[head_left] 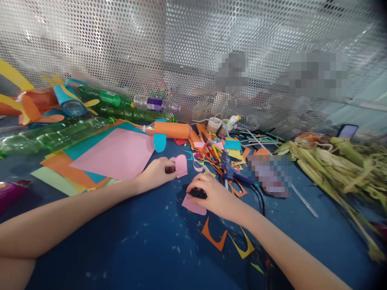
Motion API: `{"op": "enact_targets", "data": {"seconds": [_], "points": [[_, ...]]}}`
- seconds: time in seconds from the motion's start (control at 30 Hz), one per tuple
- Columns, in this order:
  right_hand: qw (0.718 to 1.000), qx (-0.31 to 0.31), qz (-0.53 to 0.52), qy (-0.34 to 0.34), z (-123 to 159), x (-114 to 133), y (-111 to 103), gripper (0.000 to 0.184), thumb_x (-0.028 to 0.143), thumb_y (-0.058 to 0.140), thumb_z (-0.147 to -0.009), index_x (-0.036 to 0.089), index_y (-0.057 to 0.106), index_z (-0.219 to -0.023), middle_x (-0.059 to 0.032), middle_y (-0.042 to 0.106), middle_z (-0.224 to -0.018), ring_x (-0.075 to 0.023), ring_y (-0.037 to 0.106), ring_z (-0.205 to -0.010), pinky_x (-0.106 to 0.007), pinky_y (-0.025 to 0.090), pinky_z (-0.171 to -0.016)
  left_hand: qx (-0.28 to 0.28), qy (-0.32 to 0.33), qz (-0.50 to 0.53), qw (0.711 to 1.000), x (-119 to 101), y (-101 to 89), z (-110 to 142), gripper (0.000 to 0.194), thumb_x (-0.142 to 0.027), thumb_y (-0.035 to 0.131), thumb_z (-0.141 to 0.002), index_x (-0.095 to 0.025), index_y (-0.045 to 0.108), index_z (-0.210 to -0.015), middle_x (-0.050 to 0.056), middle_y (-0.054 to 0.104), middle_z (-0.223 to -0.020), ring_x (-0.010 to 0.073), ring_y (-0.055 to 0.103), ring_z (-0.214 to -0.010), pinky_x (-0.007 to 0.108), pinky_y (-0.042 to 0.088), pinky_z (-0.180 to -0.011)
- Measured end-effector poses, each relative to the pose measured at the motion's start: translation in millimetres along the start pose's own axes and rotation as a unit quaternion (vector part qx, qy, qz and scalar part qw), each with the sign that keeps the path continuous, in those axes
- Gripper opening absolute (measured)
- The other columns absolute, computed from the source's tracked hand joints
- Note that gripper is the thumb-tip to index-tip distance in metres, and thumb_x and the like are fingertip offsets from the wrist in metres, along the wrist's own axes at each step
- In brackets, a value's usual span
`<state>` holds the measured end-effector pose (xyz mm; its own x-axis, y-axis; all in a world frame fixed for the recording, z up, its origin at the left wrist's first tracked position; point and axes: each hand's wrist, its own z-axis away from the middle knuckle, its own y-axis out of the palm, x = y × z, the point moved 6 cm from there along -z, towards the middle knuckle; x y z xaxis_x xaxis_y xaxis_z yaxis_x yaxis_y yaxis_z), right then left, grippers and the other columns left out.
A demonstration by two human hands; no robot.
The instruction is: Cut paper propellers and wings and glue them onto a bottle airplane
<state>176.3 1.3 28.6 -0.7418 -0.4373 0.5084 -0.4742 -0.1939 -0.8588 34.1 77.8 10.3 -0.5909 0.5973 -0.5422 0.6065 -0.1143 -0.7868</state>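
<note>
My left hand (159, 172) rests on the blue table and pinches a small pink paper cutout (181, 165) between thumb and fingers. My right hand (213, 195) lies just to its right, fingers curled over a small dark object and pressing on another pink paper piece (192, 205). Ahead of my right hand lies a blue glue gun (229, 167) with its black cord trailing toward me, amid a heap of coloured paper scraps (211, 151).
Pink, orange, teal and green paper sheets (115, 155) lie at left. Green plastic bottles (51, 135) and paper-wrapped bottles (171, 129) line the perforated metal screen behind. Dried corn husks (335, 165) pile at right. Orange and yellow offcuts (225, 239) lie near my right forearm.
</note>
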Motion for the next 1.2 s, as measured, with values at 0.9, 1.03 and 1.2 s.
{"op": "enact_targets", "data": {"seconds": [0.9,1.03,1.2], "points": [[0.941,-0.093,-0.295,0.136,-11.3,-46.5,11.6,0.006,0.02,0.052,-0.075,0.02,0.048,-0.079,-0.0003,0.059,-0.075,-0.0154,0.061,-0.074,-0.031,0.047,-0.073,0.042,0.066,0.038,0.996,-6.5,6.8,2.2,0.021,-0.036,0.06,-0.077,-0.018,0.064,-0.069,0.001,0.061,-0.069,0.0139,0.054,-0.068,0.023,0.041,-0.061],[0.942,-0.116,-0.288,0.124,-10.6,-44.4,12.5,0.011,0.018,0.054,-0.074,0.021,0.046,-0.081,0.0003,0.058,-0.078,-0.0147,0.06,-0.074,-0.03,0.046,-0.072,0.044,0.077,0.042,0.995,-8.8,5.9,3.0,0.024,-0.038,0.059,-0.078,-0.017,0.064,-0.07,0.002,0.061,-0.069,0.0137,0.054,-0.069,0.024,0.042,-0.062],[0.943,-0.139,-0.276,0.127,-10.1,-39.2,14.4,0.011,0.018,0.056,-0.074,0.021,0.047,-0.079,0.0026,0.053,-0.078,-0.0113,0.057,-0.064,-0.026,0.046,-0.064,0.05,0.084,0.034,0.995,-9.6,6.9,2.5,0.023,-0.036,0.058,-0.079,-0.016,0.063,-0.068,0.002,0.06,-0.07,0.0129,0.054,-0.068,0.023,0.041,-0.062]]}}
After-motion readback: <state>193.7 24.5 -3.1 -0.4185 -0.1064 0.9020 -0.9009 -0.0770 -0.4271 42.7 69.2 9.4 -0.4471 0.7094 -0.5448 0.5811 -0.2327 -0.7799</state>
